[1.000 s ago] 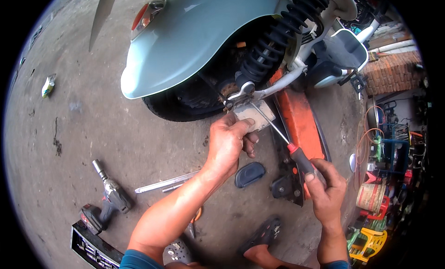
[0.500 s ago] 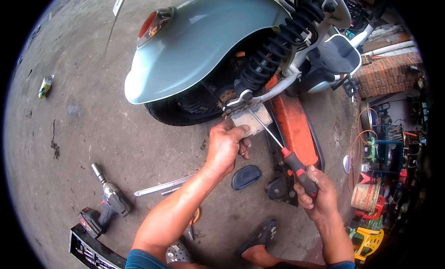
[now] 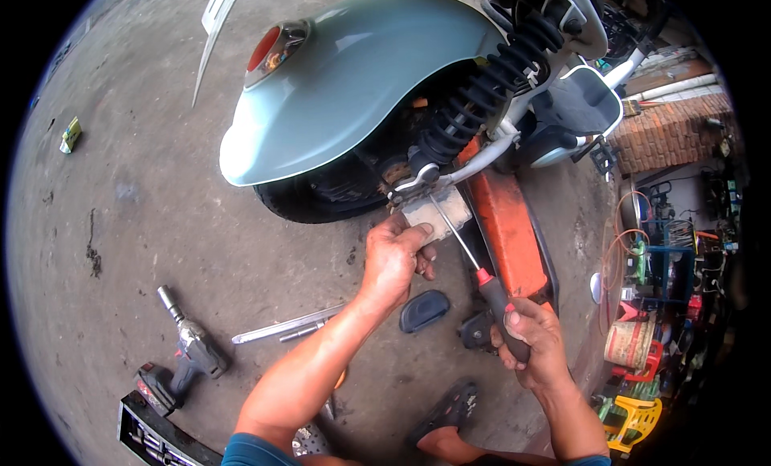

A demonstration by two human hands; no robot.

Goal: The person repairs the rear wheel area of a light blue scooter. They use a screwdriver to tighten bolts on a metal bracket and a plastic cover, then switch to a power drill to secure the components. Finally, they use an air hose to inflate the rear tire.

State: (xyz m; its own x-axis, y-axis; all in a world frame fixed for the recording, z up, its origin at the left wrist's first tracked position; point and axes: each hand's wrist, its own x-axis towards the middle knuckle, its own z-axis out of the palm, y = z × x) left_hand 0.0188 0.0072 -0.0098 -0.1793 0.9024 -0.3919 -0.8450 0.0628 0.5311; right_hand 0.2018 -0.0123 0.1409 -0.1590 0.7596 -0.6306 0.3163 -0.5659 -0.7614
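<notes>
My left hand (image 3: pixel 395 257) pinches a pale, worn flat plate (image 3: pixel 446 213) between thumb and fingers, just below the scooter's axle area. My right hand (image 3: pixel 536 337) grips a screwdriver (image 3: pixel 496 293) by its black and red handle. The screwdriver's shaft slants up to the left across the plate, and its tip meets the plate's upper part near the axle bracket; exact contact cannot be made out. Above are the black coil shock absorber (image 3: pixel 458 116), the dark rear wheel (image 3: pixel 301 201) and the pale blue-green fender (image 3: pixel 353 88).
An orange metal beam (image 3: pixel 514 237) stands right of the plate. On the floor lie a black oval pad (image 3: pixel 424 311), a long metal bar (image 3: pixel 277 328), a cordless impact wrench (image 3: pixel 197 349) and a socket case (image 3: pixel 140 418). A yellow stool (image 3: pixel 637 422) stands at right.
My right hand has moved a little left with the screwdriver, whose shaft now stands steeper. My left hand still holds the plate in nearly the same place.
</notes>
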